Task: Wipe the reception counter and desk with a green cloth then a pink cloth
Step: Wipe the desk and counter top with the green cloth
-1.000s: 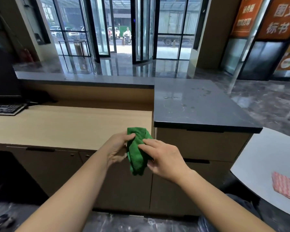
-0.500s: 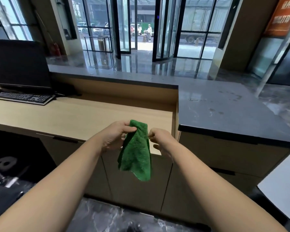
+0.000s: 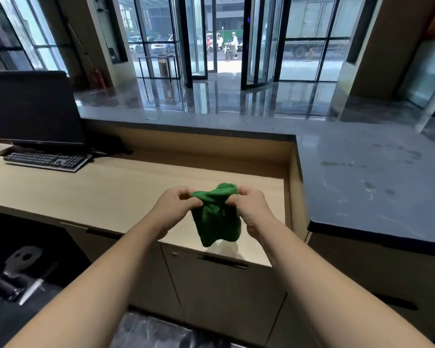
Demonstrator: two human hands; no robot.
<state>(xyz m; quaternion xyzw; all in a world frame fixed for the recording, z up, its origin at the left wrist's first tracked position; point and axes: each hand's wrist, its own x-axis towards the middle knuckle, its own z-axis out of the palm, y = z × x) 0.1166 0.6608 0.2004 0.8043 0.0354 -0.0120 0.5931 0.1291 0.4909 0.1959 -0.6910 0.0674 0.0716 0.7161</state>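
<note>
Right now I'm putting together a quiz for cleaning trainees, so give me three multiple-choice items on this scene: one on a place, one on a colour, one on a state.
1. Where is the keyboard?
A. on the light wooden desk, in front of the monitor
B. on a chair seat
C. on the floor

2. What colour is the cloth being held?
A. pink
B. green
C. white

3. How is the cloth held?
A. lying flat
B. bunched in one fist
C. pinched at its top by the left hand and the right hand, hanging in the air

Answers:
1 A, it sits on the wood top just before the monitor.
2 B, it is plainly green.
3 C, each hand pinches the top edge and the rest dangles.
</note>
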